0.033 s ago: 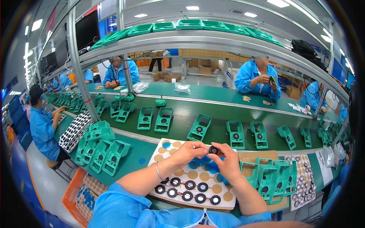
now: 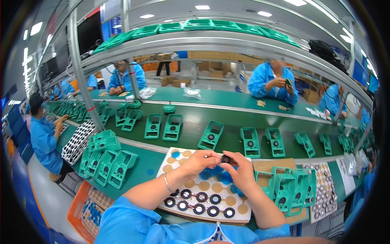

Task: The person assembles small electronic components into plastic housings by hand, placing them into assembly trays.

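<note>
Over the white sheet [image 2: 165, 164] my two hands meet. My right hand [image 2: 241, 167] pinches a small round black speaker [image 2: 225, 159] between thumb and fingers. Close against its left edge, the fingers of my left hand [image 2: 196, 163] are pressed together; what they pinch is too small to make out. Below my hands lie several black ring-shaped speakers [image 2: 199, 209] with pale centres and thin reddish wires, in rows. Tan discs [image 2: 206, 186] and blue discs [image 2: 221, 176] cover the rest of the sheet, partly hidden by my hands.
Green plastic housings stand in groups at left [image 2: 122, 167] and right [image 2: 284, 189], with others along the green conveyor [image 2: 187, 122]. An orange crate [image 2: 77, 211] is at lower left. A metal shelf rail [image 2: 195, 40] crosses above. Co-workers in blue sit opposite and at left.
The whole view has shifted very slightly. Both hands keep the same hold around the speaker.
</note>
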The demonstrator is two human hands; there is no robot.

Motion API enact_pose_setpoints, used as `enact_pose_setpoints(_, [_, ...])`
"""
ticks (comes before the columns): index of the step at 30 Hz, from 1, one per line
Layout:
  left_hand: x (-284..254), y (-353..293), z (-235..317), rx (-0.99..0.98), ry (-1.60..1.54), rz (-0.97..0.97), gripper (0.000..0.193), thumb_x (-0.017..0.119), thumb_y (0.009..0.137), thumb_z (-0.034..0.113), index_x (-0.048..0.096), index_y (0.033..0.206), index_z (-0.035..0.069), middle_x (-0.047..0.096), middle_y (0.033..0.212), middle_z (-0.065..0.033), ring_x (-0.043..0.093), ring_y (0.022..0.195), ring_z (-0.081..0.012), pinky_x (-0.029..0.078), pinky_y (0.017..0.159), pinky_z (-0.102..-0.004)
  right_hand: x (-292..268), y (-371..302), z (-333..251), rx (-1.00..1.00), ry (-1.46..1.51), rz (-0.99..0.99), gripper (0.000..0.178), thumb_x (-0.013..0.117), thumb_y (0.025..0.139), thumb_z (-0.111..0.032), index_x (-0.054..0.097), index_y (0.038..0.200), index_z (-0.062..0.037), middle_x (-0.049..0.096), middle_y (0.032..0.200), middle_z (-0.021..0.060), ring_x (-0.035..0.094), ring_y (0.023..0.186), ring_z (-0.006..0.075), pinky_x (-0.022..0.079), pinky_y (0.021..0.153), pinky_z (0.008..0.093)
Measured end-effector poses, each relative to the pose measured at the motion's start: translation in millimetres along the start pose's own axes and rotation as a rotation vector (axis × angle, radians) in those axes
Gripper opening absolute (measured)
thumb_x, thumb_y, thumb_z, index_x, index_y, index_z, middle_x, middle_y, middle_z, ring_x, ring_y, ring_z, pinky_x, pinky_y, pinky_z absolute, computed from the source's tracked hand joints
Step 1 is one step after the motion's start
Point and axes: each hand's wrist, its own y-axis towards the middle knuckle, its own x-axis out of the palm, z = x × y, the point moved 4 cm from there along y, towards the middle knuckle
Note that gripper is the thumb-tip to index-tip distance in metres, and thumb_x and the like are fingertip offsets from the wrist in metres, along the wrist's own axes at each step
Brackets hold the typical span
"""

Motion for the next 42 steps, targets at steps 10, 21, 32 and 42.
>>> enact_pose_setpoints(10, [-3,-6,5,-0.023,-0.034,0.029,0.013,0.062,0.081,0.015,0.059,0.084,0.002,0.056,0.077,0.0006,0.050,0.070,-0.0064,0.040,0.065,-0.0189,8,5,14,0.347,0.576,-0.255,0.035,0.059,0.083,-0.008,0.054,0.117,-0.0024,0.061,0.103,0.0068,0.055,0.094,0.0118,0.045,0.082,0.0256])
enact_pose_setpoints(21, [-14,-13,13,0.023,0.856,-0.045,0.012,0.060,0.076,0.013,0.063,0.081,0.002,0.060,0.077,-0.0052,0.053,0.078,-0.0169,0.043,0.074,-0.0285,-20,17,25,0.402,0.750,-0.019,0.036,0.057,0.087,-0.019,0.051,0.119,-0.0048,0.058,0.103,0.0060,0.054,0.088,0.0105,0.046,0.075,0.0253])
enact_pose_setpoints(32, [5,-25,36,0.309,1.291,-0.003,0.007,0.060,0.074,0.009,0.065,0.074,0.004,0.057,0.073,-0.0106,0.053,0.076,-0.0270,0.043,0.072,-0.0379,-16,16,14,0.344,0.754,-0.179,0.042,0.059,0.084,-0.013,0.048,0.123,-0.0050,0.055,0.101,0.0039,0.053,0.089,0.0102,0.046,0.076,0.0254])
enact_pose_setpoints(42, [-170,55,69,0.116,0.892,0.581,0.008,0.061,0.072,0.008,0.060,0.072,0.000,0.059,0.065,-0.0063,0.054,0.061,-0.0140,0.044,0.058,-0.0281,-24,14,7,0.255,0.584,-0.016,0.038,0.060,0.084,-0.011,0.049,0.119,-0.0021,0.055,0.101,0.0059,0.053,0.083,0.0085,0.045,0.072,0.0232])
